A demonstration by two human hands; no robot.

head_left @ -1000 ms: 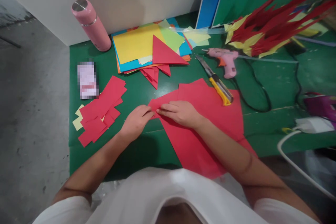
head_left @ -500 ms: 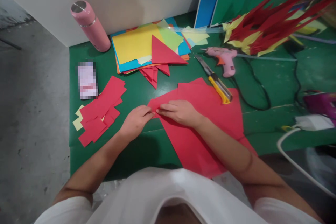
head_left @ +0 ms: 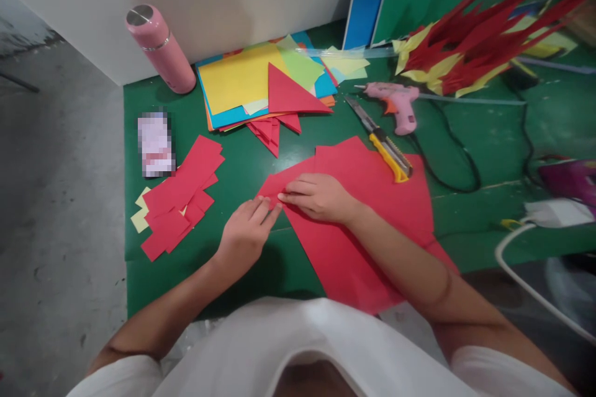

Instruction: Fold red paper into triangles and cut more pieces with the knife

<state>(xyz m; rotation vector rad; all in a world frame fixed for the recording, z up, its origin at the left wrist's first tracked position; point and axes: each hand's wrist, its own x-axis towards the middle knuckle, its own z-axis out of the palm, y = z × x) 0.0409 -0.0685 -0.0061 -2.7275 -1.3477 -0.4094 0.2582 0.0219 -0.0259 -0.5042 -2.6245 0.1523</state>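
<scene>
One narrow red paper end (head_left: 266, 186) sits under the fingertips of both hands on the green counter (head_left: 242, 167), at the left edge of the large red sheets (head_left: 363, 248); I cannot tell whether it is a separate piece. The left hand (head_left: 246, 229) has its fingers stretched out close together, tips on the paper's near edge. The right hand (head_left: 319, 197) lies with fingers bent low over the paper, just beside the left fingertips. Whether either pinches it or only presses, I cannot tell. A utility knife (head_left: 388, 152) lies with its yellow handle on the red sheets and its blade reaching past them, near a pink glue gun (head_left: 395, 101). Left of the hands is a pile of red strips (head_left: 179, 192); beyond, a red triangle (head_left: 291, 94) rests on stacked coloured paper (head_left: 233, 77).
</scene>
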